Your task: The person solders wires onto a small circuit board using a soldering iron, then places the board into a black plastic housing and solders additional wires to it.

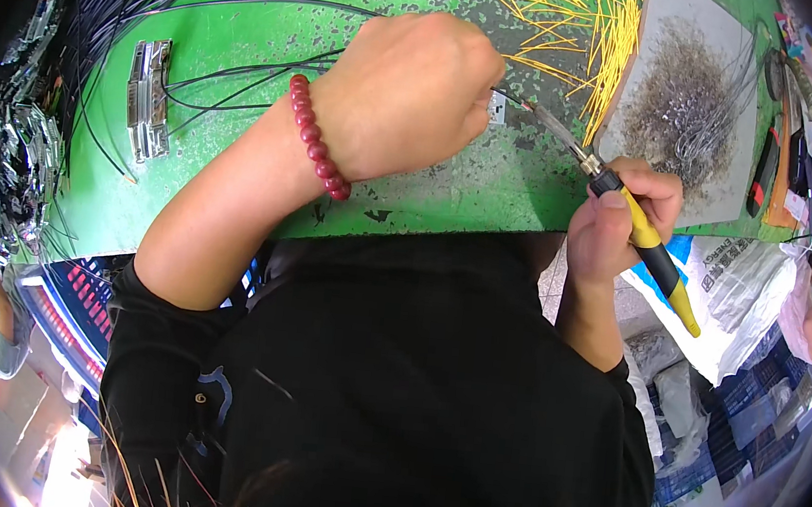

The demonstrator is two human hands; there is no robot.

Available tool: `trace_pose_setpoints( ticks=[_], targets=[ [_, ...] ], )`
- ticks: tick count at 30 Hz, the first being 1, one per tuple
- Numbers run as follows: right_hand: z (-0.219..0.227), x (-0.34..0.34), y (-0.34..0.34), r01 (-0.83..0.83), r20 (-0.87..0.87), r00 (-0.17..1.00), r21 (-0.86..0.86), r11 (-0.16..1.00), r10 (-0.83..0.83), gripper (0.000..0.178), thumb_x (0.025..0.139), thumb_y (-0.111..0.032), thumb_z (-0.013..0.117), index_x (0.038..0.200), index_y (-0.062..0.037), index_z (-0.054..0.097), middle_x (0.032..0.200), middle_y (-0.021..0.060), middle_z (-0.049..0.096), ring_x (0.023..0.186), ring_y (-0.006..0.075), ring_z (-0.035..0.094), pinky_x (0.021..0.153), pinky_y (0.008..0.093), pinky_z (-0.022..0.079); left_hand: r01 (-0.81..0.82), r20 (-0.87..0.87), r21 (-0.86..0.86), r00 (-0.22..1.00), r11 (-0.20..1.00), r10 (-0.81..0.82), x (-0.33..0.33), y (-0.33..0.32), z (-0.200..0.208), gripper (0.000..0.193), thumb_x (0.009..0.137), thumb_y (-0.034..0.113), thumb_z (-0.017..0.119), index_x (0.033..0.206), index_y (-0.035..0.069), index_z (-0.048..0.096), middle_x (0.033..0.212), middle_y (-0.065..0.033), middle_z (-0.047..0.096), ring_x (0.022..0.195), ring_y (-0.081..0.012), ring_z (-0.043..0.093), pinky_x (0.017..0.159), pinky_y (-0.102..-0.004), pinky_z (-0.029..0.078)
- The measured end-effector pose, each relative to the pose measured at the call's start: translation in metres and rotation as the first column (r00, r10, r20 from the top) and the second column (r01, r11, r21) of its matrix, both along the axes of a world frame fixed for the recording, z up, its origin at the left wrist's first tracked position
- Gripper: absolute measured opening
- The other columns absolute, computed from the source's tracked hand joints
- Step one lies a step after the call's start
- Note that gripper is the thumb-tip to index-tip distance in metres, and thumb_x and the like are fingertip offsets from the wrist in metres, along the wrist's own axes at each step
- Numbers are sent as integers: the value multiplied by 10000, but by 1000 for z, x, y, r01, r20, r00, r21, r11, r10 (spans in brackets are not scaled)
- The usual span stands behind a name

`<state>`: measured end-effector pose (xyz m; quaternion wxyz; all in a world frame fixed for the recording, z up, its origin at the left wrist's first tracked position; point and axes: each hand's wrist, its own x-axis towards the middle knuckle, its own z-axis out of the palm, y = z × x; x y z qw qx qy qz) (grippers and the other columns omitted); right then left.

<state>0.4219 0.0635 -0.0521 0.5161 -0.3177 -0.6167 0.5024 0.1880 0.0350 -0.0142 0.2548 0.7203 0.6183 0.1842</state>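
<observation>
With twelve o'clock straight ahead across the table (pixel 484 200), our left hand (pixel 412 93) sits just off centre toward twelve, its grip clenched on a black cable (pixel 511 96); the fingertips are hidden. The cable's end pokes out toward three, probably so it stands steady and exposed. Our right hand (pixel 604 232), near two, has its grip pinched around a soldering iron (pixel 643 227) like a pen, presumably for fine control; its tip points toward ten, very near that cable end, though we cannot tell whether they touch.

The metal part (pixel 150 102) at ten seems set to receive the cables' far ends. Yellow wires (pixel 612 58) at one and the grey mat (pixel 714 200) at two bound the iron's outer side. Bare green lies between fist and front edge; the iron's tail overhangs that edge toward five, beside a white bag (pixel 745 286).
</observation>
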Motion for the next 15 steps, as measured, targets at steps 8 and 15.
trace_pose_setpoints(
  ticks=[8,15],
  targets=[
    [-1,-1,-1,-40,11,999,5,999,40,228,792,-72,679,914,-25,491,783,57,551,645,76,441,604,212,352,-29,4,95,1000,995,29,3,-8,-5,106,748,102,622,730,14,566,765,-112,578,745,-340,590,627,-428,472],
    [1,0,-2,-41,67,997,2,999,41,226,795,-92,654,916,3,487,799,94,548,714,133,492,667,249,397,-13,-14,246,1000,969,17,6,-15,-8,89,739,52,659,789,33,588,814,-84,591,784,-314,599,636,-402,491]
  ],
)
